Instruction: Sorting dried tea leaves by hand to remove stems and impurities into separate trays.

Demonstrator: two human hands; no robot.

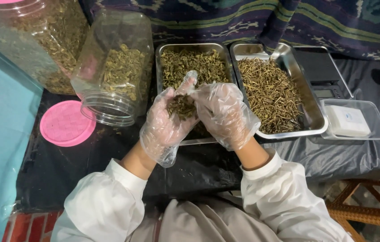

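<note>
Left hand [165, 123] in a clear plastic glove cups a clump of dried green-brown leaves [182, 106] — fingers curled around it, palm up. Gloved right hand [223, 114] is closest, touching the clump from the right, fingers pinching in. Both sit directly over the rectangular steel tray of dried leaves [159, 62].

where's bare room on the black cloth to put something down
Bare black cloth lies in front of the two steel trays, from the pink lid rightward, and below the clear plastic box. Crowded: jars, trays and scale fill the back.
</note>
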